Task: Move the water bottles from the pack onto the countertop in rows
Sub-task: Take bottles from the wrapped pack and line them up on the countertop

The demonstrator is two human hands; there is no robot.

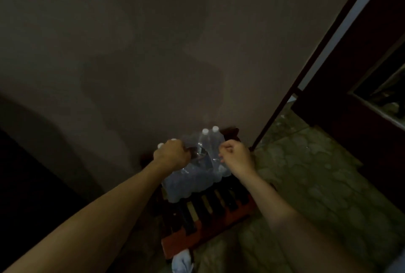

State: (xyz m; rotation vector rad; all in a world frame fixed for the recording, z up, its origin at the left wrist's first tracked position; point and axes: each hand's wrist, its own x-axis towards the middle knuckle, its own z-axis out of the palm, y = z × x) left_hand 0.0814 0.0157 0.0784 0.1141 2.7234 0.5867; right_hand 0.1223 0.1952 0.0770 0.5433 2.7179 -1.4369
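The pack (195, 176) of water bottles sits on a low red slatted stand (208, 215), pushed close against a plain grey wall (153, 42) at the far side. To the right a dark door frame (306, 71) runs down to the floor just beside the stand, and beyond it a dark cabinet (350, 119) stands on the mottled tile floor (317, 174). The floor to the right of the stand lies open; the left side falls into deep shadow and cannot be made out. The near half of the stand's slats is bare, and a pale cloth (182, 260) lies at its near edge.

The light is dim. Two bottles (210, 141) with white caps stand upright at the far end of the pack, poking out of the clear wrap (203, 154), and two more caps show beside the left knuckles.

Both arms reach forward and down. The left hand (172, 155) is a closed fist gripping the wrap on the left of the opening. The right hand (237, 157), fingers curled, pinches the wrap on the right, so the plastic is stretched between the hands
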